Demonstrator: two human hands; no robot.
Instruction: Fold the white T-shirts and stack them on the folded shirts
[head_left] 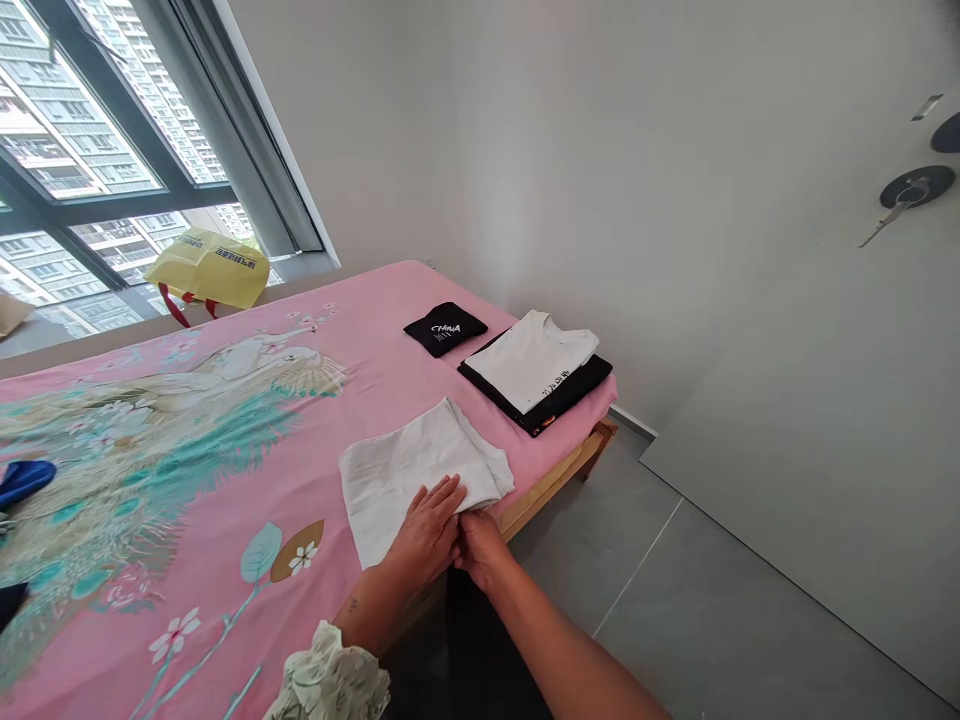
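A folded white garment [420,465] lies on the pink bed sheet [225,480] near the bed's front edge. My left hand [426,530] rests flat on its near part, fingers stretched out. My right hand [478,545] pinches the garment's near edge at the bed's rim. Farther along the bed sits a folded white shirt [529,360] on top of a folded black shirt [559,395]. A small folded black garment with white lettering [445,328] lies behind them.
A yellow bag [210,268] sits on the window sill at the back left. Blue cloth [22,480] shows at the bed's left edge. A white wall runs along the right, with grey floor tiles [675,600] below and the wooden bed frame [555,475] at the corner.
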